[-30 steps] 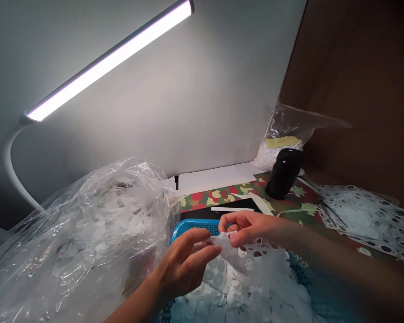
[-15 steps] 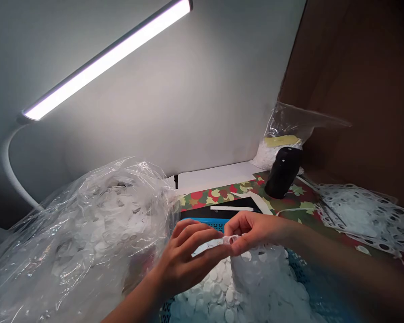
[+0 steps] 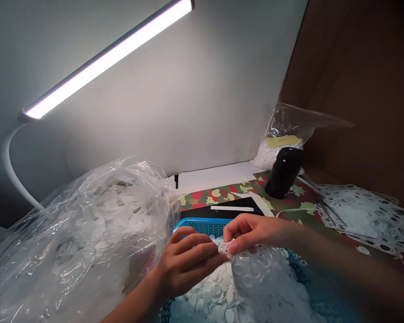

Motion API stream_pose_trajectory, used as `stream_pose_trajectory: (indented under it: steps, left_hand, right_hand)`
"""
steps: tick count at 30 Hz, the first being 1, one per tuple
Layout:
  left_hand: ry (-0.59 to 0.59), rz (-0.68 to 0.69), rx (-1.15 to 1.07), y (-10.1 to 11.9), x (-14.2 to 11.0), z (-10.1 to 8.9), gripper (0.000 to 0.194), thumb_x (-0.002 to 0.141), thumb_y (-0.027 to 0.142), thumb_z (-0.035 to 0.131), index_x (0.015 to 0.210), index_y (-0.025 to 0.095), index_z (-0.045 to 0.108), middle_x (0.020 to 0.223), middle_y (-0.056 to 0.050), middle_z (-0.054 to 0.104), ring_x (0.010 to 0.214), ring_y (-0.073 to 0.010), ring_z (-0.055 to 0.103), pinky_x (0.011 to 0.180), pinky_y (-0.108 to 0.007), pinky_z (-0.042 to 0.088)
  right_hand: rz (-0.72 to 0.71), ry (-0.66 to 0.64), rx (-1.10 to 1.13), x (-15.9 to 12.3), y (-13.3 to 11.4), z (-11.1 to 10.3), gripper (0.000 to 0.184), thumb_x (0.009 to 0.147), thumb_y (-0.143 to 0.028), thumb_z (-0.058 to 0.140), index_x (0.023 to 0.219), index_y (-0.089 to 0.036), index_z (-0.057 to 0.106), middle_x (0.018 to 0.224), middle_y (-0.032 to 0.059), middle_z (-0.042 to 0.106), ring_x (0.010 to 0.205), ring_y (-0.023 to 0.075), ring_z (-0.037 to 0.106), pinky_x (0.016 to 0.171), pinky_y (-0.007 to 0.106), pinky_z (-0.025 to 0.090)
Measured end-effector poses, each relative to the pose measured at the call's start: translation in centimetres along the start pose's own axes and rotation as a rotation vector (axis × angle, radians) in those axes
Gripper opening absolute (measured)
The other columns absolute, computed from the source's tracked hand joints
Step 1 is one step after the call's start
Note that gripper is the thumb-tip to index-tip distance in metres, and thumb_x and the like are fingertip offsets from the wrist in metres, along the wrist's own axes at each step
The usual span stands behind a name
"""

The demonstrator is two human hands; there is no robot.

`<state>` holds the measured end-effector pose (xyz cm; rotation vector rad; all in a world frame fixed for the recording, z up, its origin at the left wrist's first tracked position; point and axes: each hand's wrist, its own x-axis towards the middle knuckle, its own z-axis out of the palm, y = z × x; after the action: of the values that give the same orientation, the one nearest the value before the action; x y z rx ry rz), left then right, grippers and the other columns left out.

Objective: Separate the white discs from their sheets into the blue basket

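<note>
Our right hand (image 3: 254, 232) pinches the sheet (image 3: 251, 272) | our left hand (image 3: 188, 260), at the sheet's nine o'clock, pinches too | seems light, floppy | we should grip its ten o'clock edge

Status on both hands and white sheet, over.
Right hand pinching white perforated sheet. Left hand at its edge, grip partly hidden. Sheet over blue basket of white discs. Plastic bag at left, blocking neither hand.

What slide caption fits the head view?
Left fingers and right fingers meet on a white perforated sheet over a blue basket of white discs, lit lamp at upper left.
</note>
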<state>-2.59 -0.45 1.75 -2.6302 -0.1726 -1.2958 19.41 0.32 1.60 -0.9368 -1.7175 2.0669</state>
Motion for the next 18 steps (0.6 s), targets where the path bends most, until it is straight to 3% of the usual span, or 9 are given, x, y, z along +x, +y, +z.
stream_pose_trajectory:
  steps: [9,15,18]
  left_hand:
    - [-0.018,0.032,0.048,0.3,0.2,-0.5,0.009,0.079,0.007,0.063,0.075,0.015,0.065,0.070,0.005,0.070,0.065,-0.0072,0.062,0.064,-0.026,0.041]
    - [-0.123,0.032,-0.030,0.1,-0.5,-0.3,0.022,0.092,0.012,0.042,0.090,0.013,0.064,0.079,-0.001,0.069,0.073,-0.0121,0.061,0.063,-0.026,0.044]
    - [-0.092,-0.025,-0.049,0.1,-0.8,0.1,0.012,0.088,0.013,0.051,0.090,0.012,0.063,0.078,-0.003,0.067,0.074,-0.0144,0.059,0.063,-0.027,0.044]
  right_hand:
    - [0.008,0.003,-0.016,-0.1,-0.1,0.2,0.025,0.074,-0.038,0.071,0.080,-0.014,0.064,0.061,-0.0043,0.047,0.052,0.0046,0.039,0.043,0.016,0.025]
    - [0.025,-0.019,0.016,-0.2,-0.3,0.6,0.022,0.074,-0.035,0.069,0.078,-0.014,0.060,0.064,-0.0037,0.048,0.052,0.0049,0.039,0.044,0.016,0.026]
    - [-0.006,-0.004,0.058,-0.1,-0.5,0.9,0.016,0.074,-0.028,0.062,0.071,-0.014,0.055,0.060,-0.0045,0.045,0.050,0.0052,0.037,0.043,0.016,0.025]
